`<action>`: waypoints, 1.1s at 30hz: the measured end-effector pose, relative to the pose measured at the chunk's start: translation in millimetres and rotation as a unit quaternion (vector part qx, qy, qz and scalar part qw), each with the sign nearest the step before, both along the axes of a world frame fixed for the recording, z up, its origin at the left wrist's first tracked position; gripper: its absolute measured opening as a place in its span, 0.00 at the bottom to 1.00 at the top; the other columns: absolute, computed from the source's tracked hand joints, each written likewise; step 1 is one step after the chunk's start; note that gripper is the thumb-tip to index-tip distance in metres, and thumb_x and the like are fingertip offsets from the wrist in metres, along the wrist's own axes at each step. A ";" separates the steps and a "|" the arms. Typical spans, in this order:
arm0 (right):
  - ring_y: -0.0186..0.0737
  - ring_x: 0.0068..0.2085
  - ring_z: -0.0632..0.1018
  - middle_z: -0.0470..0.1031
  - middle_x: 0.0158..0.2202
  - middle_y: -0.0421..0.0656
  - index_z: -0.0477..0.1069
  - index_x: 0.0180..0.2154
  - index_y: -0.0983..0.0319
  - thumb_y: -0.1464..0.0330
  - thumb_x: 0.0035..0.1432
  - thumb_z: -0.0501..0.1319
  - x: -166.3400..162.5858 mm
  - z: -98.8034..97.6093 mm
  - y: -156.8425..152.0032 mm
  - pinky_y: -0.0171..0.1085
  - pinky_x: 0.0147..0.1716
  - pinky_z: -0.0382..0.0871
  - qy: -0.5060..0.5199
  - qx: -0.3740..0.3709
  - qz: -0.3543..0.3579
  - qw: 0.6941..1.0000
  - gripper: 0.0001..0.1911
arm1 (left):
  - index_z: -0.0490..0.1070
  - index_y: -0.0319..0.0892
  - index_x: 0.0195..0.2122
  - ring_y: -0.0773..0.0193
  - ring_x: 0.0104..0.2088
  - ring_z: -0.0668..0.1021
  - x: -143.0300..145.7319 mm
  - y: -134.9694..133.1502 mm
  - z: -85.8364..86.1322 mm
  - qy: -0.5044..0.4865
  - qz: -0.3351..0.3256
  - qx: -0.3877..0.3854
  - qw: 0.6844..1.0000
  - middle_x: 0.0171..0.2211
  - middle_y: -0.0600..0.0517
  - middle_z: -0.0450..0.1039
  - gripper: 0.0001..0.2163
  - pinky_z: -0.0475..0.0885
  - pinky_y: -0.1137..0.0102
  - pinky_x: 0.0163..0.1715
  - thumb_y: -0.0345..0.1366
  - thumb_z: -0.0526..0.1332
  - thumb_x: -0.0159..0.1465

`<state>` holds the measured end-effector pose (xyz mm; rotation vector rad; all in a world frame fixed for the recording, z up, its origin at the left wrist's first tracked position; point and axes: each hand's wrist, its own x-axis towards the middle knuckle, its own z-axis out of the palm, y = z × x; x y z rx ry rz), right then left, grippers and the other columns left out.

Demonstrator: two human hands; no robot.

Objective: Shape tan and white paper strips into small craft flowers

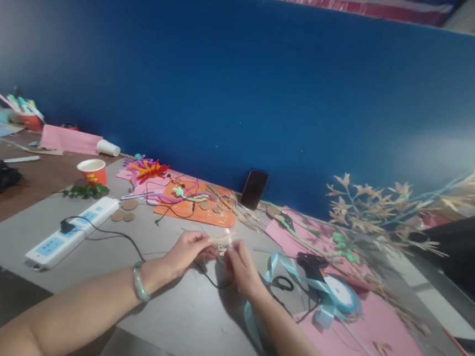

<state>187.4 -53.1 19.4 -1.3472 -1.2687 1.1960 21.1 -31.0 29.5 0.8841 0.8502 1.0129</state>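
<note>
Both my left hand (pixel 187 250) and right hand (pixel 241 266) pinch a small pale bundle (pixel 222 242) above the grey table (pixel 175 316) (detail blurred). Risk: strands slipping loose, or my wrist snagging the black cord (pixel 207 278) beneath.

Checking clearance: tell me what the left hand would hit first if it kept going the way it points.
The left hand points right, toward the right hand. It would likely meet the small pale piece pinched between them first, then the right hand's fingers; depth is unclear.

A grey table (pixel 175 316) carries a white power strip (pixel 72 231), orange paper cup (pixel 93 171), pink sheets (pixel 373 334) and blue ribbon roll (pixel 341 295).
</note>
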 end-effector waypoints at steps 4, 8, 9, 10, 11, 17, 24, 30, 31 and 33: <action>0.35 0.24 0.68 0.69 0.24 0.37 0.65 0.31 0.59 0.60 0.58 0.57 -3.4 0.2 -2.6 0.33 0.22 0.61 -0.081 0.061 0.052 0.993 0.09 | 0.72 0.34 0.29 0.65 0.29 0.78 0.5 -2.2 -4.1 -0.009 -0.018 0.006 1.000 0.27 0.47 0.75 0.16 0.73 0.71 0.34 0.44 0.68 0.51; 0.40 0.34 0.72 0.73 0.32 0.43 0.71 0.34 0.62 0.61 0.60 0.56 -6.1 9.2 -3.9 0.37 0.35 0.64 -0.145 0.123 0.092 0.977 0.11 | 0.69 0.35 0.25 0.68 0.26 0.76 1.0 -3.8 -5.7 -0.013 -0.021 -0.004 1.000 0.23 0.51 0.73 0.15 0.72 0.73 0.31 0.43 0.70 0.49; 0.40 0.34 0.72 0.72 0.31 0.43 0.72 0.32 0.62 0.60 0.61 0.55 -6.6 10.7 -3.9 0.37 0.36 0.64 -0.154 0.129 0.106 0.974 0.14 | 0.69 0.35 0.24 0.69 0.25 0.76 1.2 -4.1 -5.6 -0.014 -0.021 -0.011 1.000 0.22 0.52 0.72 0.15 0.72 0.74 0.30 0.42 0.70 0.49; 0.40 0.34 0.72 0.72 0.30 0.43 0.72 0.30 0.63 0.60 0.61 0.54 -6.9 11.4 -3.9 0.37 0.36 0.63 -0.159 0.131 0.115 0.972 0.16 | 0.68 0.35 0.23 0.69 0.25 0.76 1.5 -4.4 -5.3 -0.015 -0.022 -0.020 0.999 0.22 0.52 0.72 0.15 0.72 0.74 0.30 0.42 0.71 0.48; 0.40 0.33 0.72 0.72 0.29 0.43 0.72 0.28 0.63 0.59 0.62 0.54 -7.3 11.3 -3.9 0.37 0.36 0.63 -0.159 0.129 0.115 0.972 0.17 | 0.67 0.36 0.23 0.69 0.24 0.76 1.8 -4.9 -4.9 -0.015 -0.023 -0.030 0.999 0.22 0.52 0.72 0.16 0.72 0.74 0.30 0.41 0.71 0.47; 0.37 0.28 0.70 0.71 0.25 0.40 0.69 0.27 0.62 0.57 0.58 0.58 -8.3 6.0 -4.0 0.34 0.28 0.61 -0.125 0.099 0.062 0.985 0.16 | 0.69 0.35 0.24 0.66 0.25 0.77 4.9 -10.1 0.3 0.003 -0.041 -0.023 0.999 0.23 0.48 0.75 0.17 0.72 0.73 0.28 0.46 0.69 0.49; 0.32 0.24 0.63 0.60 0.21 0.36 0.63 0.21 0.62 0.56 0.58 0.57 -4.9 4.9 0.6 0.31 0.22 0.56 -0.132 0.104 0.071 0.983 0.19 | 0.73 0.34 0.28 0.65 0.27 0.78 4.9 -10.2 2.8 0.014 -0.061 -0.020 0.998 0.25 0.46 0.76 0.17 0.74 0.72 0.31 0.46 0.66 0.53; 0.33 0.24 0.63 0.60 0.21 0.36 0.62 0.22 0.61 0.56 0.58 0.56 -6.6 2.8 1.4 0.32 0.24 0.57 -0.123 0.090 0.053 0.987 0.19 | 0.71 0.34 0.27 0.66 0.27 0.78 3.4 -8.9 0.2 0.018 -0.051 -0.028 0.998 0.26 0.47 0.76 0.15 0.73 0.72 0.32 0.42 0.70 0.49; 0.33 0.24 0.64 0.60 0.21 0.36 0.62 0.22 0.61 0.56 0.59 0.56 -7.6 3.2 0.4 0.32 0.24 0.57 -0.121 0.089 0.053 0.987 0.19 | 0.71 0.35 0.27 0.66 0.27 0.78 3.5 -9.0 -0.2 0.019 -0.050 -0.030 0.998 0.26 0.47 0.76 0.15 0.73 0.72 0.31 0.42 0.69 0.49; 0.33 0.24 0.64 0.61 0.20 0.36 0.62 0.22 0.61 0.55 0.58 0.57 -9.5 4.3 -1.8 0.32 0.24 0.58 -0.113 0.091 0.048 0.988 0.19 | 0.70 0.35 0.27 0.66 0.25 0.77 3.7 -9.4 -0.6 0.023 -0.049 -0.033 0.998 0.24 0.48 0.75 0.15 0.73 0.72 0.29 0.42 0.69 0.49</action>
